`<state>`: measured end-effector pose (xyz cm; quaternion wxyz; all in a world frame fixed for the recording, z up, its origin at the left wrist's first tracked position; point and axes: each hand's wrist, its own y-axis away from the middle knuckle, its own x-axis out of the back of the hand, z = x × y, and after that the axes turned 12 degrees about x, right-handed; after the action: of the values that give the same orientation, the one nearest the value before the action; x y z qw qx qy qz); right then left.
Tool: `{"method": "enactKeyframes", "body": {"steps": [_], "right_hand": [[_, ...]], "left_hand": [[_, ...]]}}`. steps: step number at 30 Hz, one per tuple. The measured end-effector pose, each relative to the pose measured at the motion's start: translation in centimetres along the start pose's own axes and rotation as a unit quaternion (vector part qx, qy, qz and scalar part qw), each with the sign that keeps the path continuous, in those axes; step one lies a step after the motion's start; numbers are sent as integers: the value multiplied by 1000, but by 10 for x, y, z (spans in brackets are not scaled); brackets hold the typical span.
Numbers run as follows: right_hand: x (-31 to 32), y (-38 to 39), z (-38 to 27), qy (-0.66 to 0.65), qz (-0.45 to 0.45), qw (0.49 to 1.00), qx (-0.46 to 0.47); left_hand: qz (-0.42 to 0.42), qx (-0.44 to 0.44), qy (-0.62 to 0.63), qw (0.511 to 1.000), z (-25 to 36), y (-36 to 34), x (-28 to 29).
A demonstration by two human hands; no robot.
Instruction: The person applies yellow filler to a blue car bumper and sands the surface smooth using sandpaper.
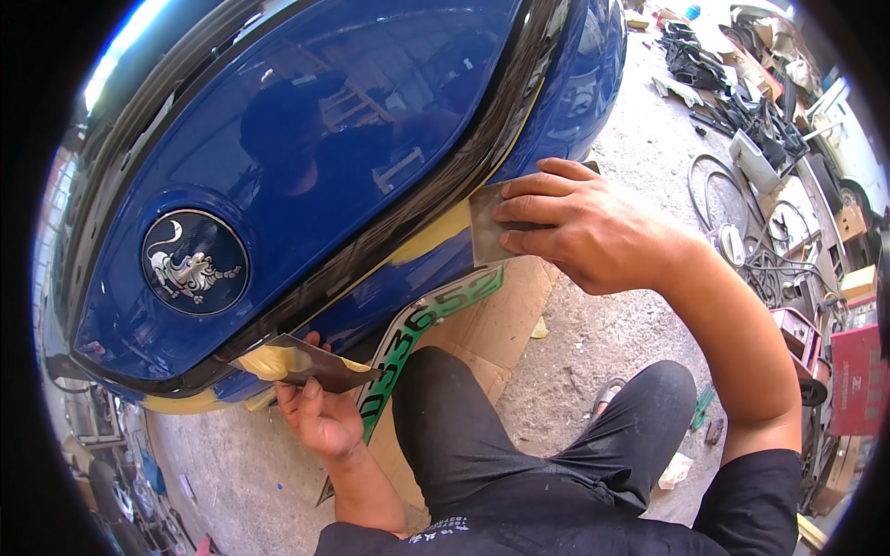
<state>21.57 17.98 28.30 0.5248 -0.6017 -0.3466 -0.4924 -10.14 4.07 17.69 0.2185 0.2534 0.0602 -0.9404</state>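
Observation:
In front of me is the blue front of a car [362,167] with a round lion badge [195,261]. My right hand [598,227] is closed on a flat grey putty spreader [489,236], its edge against the bumper below the black trim. Yellow putty [436,233] covers a strip of the bumper just left of that spreader. Lower left, my left hand [323,419] grips a thin metal putty plate [320,365], fingers below and behind it. A lump of yellow putty [269,361] lies on the plate's left end. More yellow smears run along the bumper's lower left edge.
A green-and-white licence plate [408,326] hangs under the bumper, close to my left hand. Cardboard [491,324] lies on the concrete floor beneath my knees. To the right are coiled hoses [723,199], a red box [855,366] and a heap of dark car parts [709,69].

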Motion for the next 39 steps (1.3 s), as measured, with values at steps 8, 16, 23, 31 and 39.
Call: {"method": "enactKeyframes", "body": {"steps": [8,16,23,31,39], "right_hand": [[22,5,-7,37,-65,996,-47],[-8,2,-91,-335,244,910,-27],[-64,24,-115,-189,178,948,-184],[-54,-15,-93,88,152,891,-418],[-62,-34,-92,122,150,882,-429]], "left_hand": [[-60,29,19,998,-2,4,0],[-129,127,144,973,-12,40,-53],[-148,103,157,971,-6,46,-58],[-140,124,143,972,-9,46,-41],[-133,122,127,975,-1,46,-22]]}}
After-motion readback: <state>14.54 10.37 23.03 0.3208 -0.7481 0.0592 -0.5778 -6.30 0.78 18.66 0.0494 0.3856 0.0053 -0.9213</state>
